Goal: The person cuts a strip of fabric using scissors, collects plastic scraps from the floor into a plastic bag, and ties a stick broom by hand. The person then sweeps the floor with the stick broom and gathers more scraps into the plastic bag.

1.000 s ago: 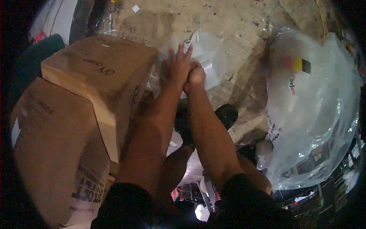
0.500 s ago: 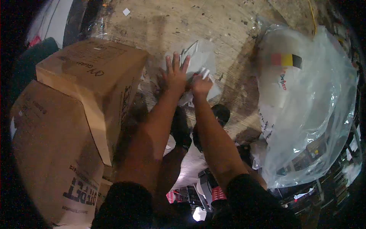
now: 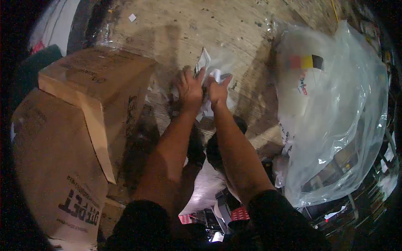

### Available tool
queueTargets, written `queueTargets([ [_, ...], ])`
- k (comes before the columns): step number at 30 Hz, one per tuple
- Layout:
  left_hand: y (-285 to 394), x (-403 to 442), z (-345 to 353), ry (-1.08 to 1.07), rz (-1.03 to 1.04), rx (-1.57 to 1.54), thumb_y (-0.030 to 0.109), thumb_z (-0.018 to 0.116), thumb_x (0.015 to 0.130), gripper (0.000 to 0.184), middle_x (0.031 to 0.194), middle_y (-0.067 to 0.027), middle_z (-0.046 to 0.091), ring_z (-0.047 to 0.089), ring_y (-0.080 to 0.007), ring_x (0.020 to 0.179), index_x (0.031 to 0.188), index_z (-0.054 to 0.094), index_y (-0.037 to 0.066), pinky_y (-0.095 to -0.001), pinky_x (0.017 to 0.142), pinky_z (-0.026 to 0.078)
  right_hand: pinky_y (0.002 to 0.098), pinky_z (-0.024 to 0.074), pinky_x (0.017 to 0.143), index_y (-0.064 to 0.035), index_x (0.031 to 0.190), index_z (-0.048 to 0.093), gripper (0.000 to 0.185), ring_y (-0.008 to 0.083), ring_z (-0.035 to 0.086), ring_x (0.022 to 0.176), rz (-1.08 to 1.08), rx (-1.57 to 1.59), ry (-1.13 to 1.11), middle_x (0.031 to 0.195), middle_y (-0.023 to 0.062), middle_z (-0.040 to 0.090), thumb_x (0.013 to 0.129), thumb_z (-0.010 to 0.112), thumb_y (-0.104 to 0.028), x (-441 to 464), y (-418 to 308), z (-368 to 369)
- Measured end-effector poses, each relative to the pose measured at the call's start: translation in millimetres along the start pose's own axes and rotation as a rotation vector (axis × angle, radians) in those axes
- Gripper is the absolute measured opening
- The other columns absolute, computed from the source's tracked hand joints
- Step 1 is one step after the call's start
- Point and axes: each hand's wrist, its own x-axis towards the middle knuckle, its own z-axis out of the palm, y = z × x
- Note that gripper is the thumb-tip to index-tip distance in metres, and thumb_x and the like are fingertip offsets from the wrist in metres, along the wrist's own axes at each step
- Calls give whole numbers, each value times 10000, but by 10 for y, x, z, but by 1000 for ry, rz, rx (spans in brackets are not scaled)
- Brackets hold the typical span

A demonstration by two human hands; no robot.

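A thin white sheet, partly see-through and crumpled, lies on the wooden surface between my hands. I cannot tell whether it is paper or plastic. My left hand has its fingers bent at the left side of the sheet, and a folded white flap stands up beside its thumb. Just to the right, my right hand is closed on a bunched part of the sheet, with a white end poking out above the fingers. The fingertips of both hands are partly hidden.
Two brown cardboard boxes, an upper and a lower, are on the left. At right stands a large white rounded object wrapped in clear plastic. A small white scrap lies on the worn wooden surface.
My left hand's fingers, spread flat over the sheet before, are now bent at its edge. The sheet is more bunched, with a flap raised. The view has shifted slightly.
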Motion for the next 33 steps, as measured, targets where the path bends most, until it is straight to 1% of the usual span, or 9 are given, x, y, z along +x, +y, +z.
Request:
queueTargets([
  [6, 14, -233, 235, 233, 149, -33, 137, 538, 770, 482, 1266, -136, 450, 419, -294, 1169, 1243, 486, 216, -484, 932, 342, 351, 418, 871, 15, 1258, 406, 583, 331, 542, 1024, -144, -162, -223, 1120, 236, 548, 841, 551, -365, 218, 305, 131],
  [8, -17, -243, 373, -210, -31, -243, 140, 577, 741, 386, 1111, -149, 571, 506, -298, 1091, 1127, 569, 154, -446, 952, 344, 361, 433, 848, 17, 1192, 484, 498, 341, 560, 985, -124, -101, -266, 1085, 223, 568, 865, 513, -356, 11, 158, -53],
  [10, -87, -333, 82, -164, 54, -450, 130, 593, 723, 350, 1031, -149, 600, 531, -310, 1045, 1073, 584, 119, -433, 955, 348, 377, 455, 772, 18, 1102, 530, 402, 372, 569, 872, 60, 269, -471, 965, 203, 585, 873, 489, -310, -190, 24, -253],
  [12, 13, -463, -244, -93, 117, -764, 108, 606, 708, 321, 995, -156, 614, 547, -333, 1009, 1025, 586, 59, -424, 939, 368, 378, 439, 757, -3, 1038, 546, 331, 368, 526, 847, -789, -592, -333, 926, 191, 556, 855, 524, -279, -120, 440, -248],
  [16, 451, -941, -1356, -40, -98, -947, 98, 583, 781, 277, 1072, -186, 563, 556, -327, 981, 1045, 549, 21, -406, 863, 426, 376, 380, 842, -63, 1112, 539, 360, 313, 473, 954, -391, 91, -166, 970, 181, 493, 825, 587, -275, -1543, -489, -956],
  [18, 702, -1092, -1976, -136, -256, -1214, 117, 575, 807, 269, 1076, -192, 553, 562, -319, 966, 1054, 541, 17, -389, 844, 439, 382, 387, 833, -69, 1158, 521, 400, 327, 477, 938, -553, 222, -85, 950, 175, 477, 809, 617, -238, -2251, -1004, -1531],
  [23, 2100, -1424, -3622, 54, 174, -964, 160, 634, 755, 415, 1031, -176, 565, 569, -307, 927, 1118, 498, 14, -372, 803, 449, 395, 417, 867, -66, 1235, 487, 556, 390, 477, 1050, -722, 7, 128, 1131, 242, 444, 722, 686, -144, -3291, -1838, -3153],
  [29, 3543, -1194, -3653, -275, 409, -1201, 124, 648, 703, 552, 1124, -224, 536, 501, -376, 1077, 1184, 407, 0, -387, 889, 408, 407, 422, 852, 47, 1266, 403, 643, 399, 493, 1003, -565, -148, 446, 1027, 272, 489, 742, 668, -216, -2863, -1589, -4506],
  [33, 3506, -996, -3204, -676, 453, -532, 172, 583, 740, 563, 1258, -250, 442, 465, -338, 1144, 1246, 397, 10, -388, 947, 374, 422, 442, 795, 9, 1320, 321, 710, 415, 536, 904, -389, -310, 347, 972, 291, 507, 737, 664, -207, -1984, -580, -4630],
])
